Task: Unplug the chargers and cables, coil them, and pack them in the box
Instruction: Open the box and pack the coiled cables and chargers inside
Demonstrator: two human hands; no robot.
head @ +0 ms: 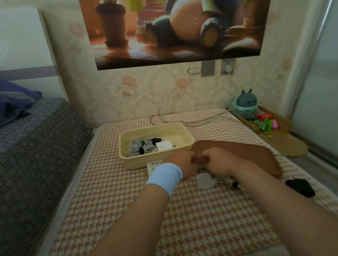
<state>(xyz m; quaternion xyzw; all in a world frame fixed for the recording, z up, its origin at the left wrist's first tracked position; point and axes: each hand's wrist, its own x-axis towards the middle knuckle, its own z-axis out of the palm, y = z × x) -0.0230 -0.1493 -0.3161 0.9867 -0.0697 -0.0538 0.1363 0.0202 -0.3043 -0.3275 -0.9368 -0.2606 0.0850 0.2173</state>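
Head view looks down on a low surface covered by a houndstooth cloth (130, 211), woven in orange and cream. Near its far half sits the box (184, 126), a cream plastic tub with rounded corners and a thick rolled rim. Inside, on the left, lie coiled cables (134, 148), white and bundled with a green tie and a black one. A white rectangular charger block (164, 145) rests beside them, towards the middle.

Both hands meet just in front of the box's near right corner. The left hand (182, 163), with a pale blue ribbed wristband (166, 177), and the right hand (217, 162) curl their fingers round the near left end of the lid (247, 154). It is a smooth brown panel with rounded corners, tilted and stretching away to the right.

Below the hands, a white power strip (154, 166) shows a corner against the box's front wall. A white square charger (204, 180) with soft corners lies on the cloth, thin white leads (223, 181) trailing right from it. A matte black lump (300, 187) sits further right; its kind is unclear.

Behind the box a pale grey cord (194, 121) loops across the cloth and rises to a wall plug (228, 67). A rounded teal toy (246, 103) with small ears stands at the far right corner.
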